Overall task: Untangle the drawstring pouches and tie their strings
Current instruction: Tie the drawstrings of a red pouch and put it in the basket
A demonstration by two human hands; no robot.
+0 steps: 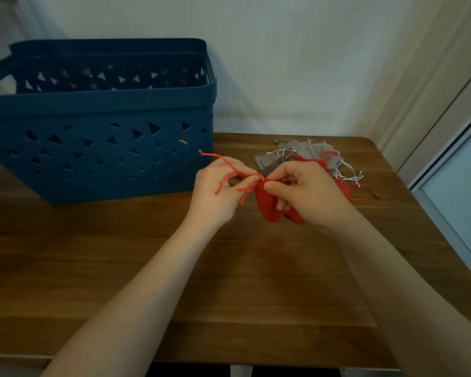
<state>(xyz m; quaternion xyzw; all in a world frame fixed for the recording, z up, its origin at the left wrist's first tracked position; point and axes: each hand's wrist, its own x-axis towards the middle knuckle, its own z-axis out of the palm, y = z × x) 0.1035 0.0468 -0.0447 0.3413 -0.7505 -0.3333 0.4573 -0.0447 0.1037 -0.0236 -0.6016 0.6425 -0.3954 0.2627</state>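
Wood table [147,268], pale wall behind, blue perforated plastic basket [98,148] left. Red pouch [269,208] held above table centre: right hand [305,194] pinching gathered neck, left hand [218,194] pinching thin red string [229,165]. Judgement: keep neck pinched tight, pull string ends evenly, snug knot against soft cloth. Grey and red pile [310,159], white cords tangled, waiting far right.

I see a small red fabric drawstring pouch [269,205] with orange-red strings [230,165]. Behind it lie grey cloth pouches [299,149] with white strings. The dark blue plastic basket [98,148] has triangular cut-outs; the wooden table [229,281] is brown.
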